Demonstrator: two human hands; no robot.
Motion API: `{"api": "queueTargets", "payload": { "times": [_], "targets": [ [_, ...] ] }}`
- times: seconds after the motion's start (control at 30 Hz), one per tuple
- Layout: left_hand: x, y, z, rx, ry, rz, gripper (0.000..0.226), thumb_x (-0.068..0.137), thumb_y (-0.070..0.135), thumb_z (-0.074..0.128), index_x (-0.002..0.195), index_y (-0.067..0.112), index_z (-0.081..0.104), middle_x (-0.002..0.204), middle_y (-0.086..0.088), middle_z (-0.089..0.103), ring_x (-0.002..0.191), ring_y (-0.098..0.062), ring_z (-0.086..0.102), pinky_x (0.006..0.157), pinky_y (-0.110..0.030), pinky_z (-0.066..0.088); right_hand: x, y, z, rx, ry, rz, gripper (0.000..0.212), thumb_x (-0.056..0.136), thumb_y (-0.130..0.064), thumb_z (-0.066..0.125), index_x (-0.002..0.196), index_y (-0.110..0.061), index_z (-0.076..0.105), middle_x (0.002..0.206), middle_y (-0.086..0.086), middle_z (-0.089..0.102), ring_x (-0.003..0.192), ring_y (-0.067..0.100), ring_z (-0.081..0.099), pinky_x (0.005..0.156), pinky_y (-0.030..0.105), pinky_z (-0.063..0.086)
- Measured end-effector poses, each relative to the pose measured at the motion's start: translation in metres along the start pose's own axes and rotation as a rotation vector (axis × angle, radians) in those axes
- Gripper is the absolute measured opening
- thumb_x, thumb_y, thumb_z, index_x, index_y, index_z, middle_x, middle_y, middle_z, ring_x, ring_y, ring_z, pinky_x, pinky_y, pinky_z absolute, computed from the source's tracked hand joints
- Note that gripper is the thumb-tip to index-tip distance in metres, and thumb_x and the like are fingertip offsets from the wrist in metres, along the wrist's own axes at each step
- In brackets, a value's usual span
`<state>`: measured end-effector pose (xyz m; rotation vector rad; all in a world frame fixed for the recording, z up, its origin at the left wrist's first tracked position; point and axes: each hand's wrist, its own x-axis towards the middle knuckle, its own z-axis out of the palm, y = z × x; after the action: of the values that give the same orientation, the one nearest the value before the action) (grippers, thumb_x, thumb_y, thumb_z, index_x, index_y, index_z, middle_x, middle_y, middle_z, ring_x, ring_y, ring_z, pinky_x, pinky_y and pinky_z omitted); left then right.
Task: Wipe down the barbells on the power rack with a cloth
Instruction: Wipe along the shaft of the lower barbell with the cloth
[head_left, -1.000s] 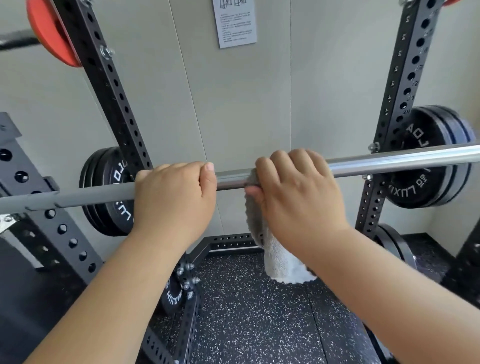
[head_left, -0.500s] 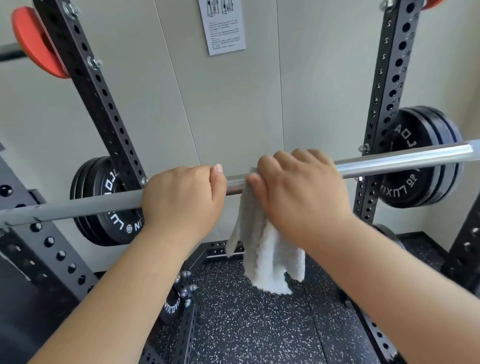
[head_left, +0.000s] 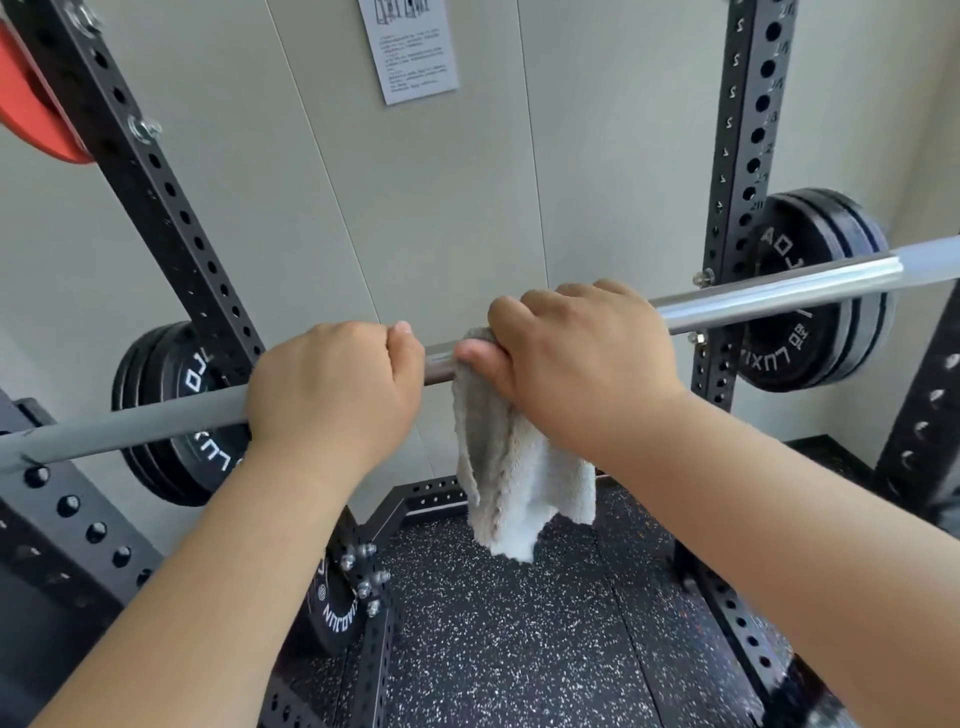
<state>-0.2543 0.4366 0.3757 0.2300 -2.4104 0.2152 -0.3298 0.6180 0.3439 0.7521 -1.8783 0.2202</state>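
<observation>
The shaggy grey-white cloth has swung out from behind our right grip, hanging below the long steel barbell. That grip curls round bar and cloth together; our left grip wraps bare bar just beside. Fingertips hidden, bar ends cut off. One cloth, one barbell.

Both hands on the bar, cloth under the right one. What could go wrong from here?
1. Most of the cloth hangs loose below the barbell; the right hand pins only its top, so it may slip out or wipe a narrow band.
2. The left hand grips bare bar right beside the cloth; that patch may be skipped.
3. Sliding rightward, knuckles might knock the rack upright.
</observation>
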Motion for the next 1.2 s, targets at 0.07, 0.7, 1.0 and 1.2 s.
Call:
{"api": "queueTargets", "payload": {
  "times": [0.07, 0.7, 1.0, 1.2],
  "targets": [
    [0.007, -0.002, -0.004, -0.027, -0.091, 0.003, 0.054, 0.102, 0.041, 0.023, 0.062, 0.015, 0.048, 0.061, -0.005, 0.051, 0.055, -0.024, 0.046, 0.055, -0.034, 0.032, 0.006, 0.005, -0.006, 0.005, -0.087, 0.048, 0.055, 0.098, -0.069, 0.029, 0.069, -0.024, 0.036, 0.054, -0.003, 0.047, 0.048, 0.028, 0.047, 0.057, 0.031, 0.025],
    [-0.014, -0.011, 0.005, -0.047, 0.112, 0.134, 0.045, 0.104, 0.043, 0.018, 0.070, 0.023, 0.039, 0.056, 0.007, 0.042, 0.052, -0.027, 0.039, 0.051, -0.030, 0.020, -0.023, 0.057, -0.026, -0.072, -0.155, 0.014, 0.069, 0.084, -0.085, 0.046, 0.083, -0.016, 0.052, 0.066, -0.004, 0.045, 0.060, 0.024, 0.048, 0.062, 0.036, 0.038],
    [-0.020, 0.017, 0.003, -0.092, 0.062, 0.171, 0.042, 0.103, 0.046, 0.024, 0.084, 0.021, 0.052, 0.074, 0.003, 0.059, 0.070, -0.033, 0.054, 0.066, -0.041, 0.041, -0.014, 0.057, -0.023, -0.072, -0.210, -0.049, 0.064, 0.080, -0.083, 0.052, 0.081, -0.019, 0.049, 0.064, -0.008, 0.042, 0.056, 0.019, 0.044, 0.060, 0.031, 0.034],
    [-0.001, 0.050, -0.004, -0.060, 0.032, 0.275, 0.055, 0.100, 0.056, 0.018, 0.071, 0.021, 0.049, 0.055, 0.003, 0.047, 0.050, -0.031, 0.048, 0.048, -0.029, 0.031, -0.031, 0.080, -0.037, -0.124, -0.185, 0.151, 0.046, 0.077, -0.064, 0.053, 0.075, -0.019, 0.043, 0.064, -0.006, 0.039, 0.061, 0.022, 0.041, 0.074, 0.040, 0.036]
  ]
}}
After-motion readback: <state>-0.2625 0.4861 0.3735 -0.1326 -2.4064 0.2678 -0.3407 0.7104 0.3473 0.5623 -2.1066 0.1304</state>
